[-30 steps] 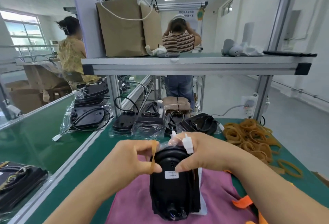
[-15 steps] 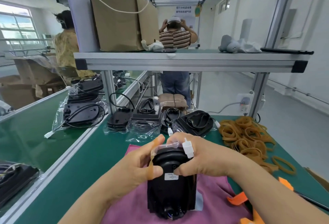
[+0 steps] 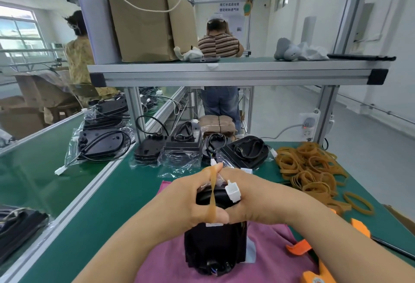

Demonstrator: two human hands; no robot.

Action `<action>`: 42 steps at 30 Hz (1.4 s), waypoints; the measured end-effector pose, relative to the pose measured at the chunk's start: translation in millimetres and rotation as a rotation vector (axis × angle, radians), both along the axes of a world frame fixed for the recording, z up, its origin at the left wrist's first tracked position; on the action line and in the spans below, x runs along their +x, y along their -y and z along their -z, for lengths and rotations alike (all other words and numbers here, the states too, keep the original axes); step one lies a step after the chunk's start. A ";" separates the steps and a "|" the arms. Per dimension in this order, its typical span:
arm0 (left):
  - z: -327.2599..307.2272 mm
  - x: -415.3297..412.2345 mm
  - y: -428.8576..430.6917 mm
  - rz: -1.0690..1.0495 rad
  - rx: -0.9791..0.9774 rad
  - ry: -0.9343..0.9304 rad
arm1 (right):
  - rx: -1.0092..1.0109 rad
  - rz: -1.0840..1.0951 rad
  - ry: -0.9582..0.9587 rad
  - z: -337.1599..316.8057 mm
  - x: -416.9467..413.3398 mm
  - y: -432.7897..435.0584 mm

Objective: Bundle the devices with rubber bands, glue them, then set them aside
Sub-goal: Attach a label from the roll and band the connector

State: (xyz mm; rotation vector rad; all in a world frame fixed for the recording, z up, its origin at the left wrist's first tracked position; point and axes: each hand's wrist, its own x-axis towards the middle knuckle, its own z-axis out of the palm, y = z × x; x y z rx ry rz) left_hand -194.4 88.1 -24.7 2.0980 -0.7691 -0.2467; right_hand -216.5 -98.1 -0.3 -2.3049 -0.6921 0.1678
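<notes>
I keep two hands on one black device standing on the pink cloth: left hand pinches one stretched rubber band over its top, right hand grips that top. One band heap lies nearby.

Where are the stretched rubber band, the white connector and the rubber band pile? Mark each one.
stretched rubber band point(image 3: 211, 203), head view, its twisted middle.
white connector point(image 3: 232, 193), head view, its front face.
rubber band pile point(image 3: 311, 167), head view, the heap's centre.

bare green mat left of pink cloth, bagged devices blocking behind, rubber bands crowding right
</notes>
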 end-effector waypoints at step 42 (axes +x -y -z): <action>18.1 -3.1 21.4 -0.223 -0.303 0.188 | -0.384 0.404 0.258 -51.2 -1.5 -41.0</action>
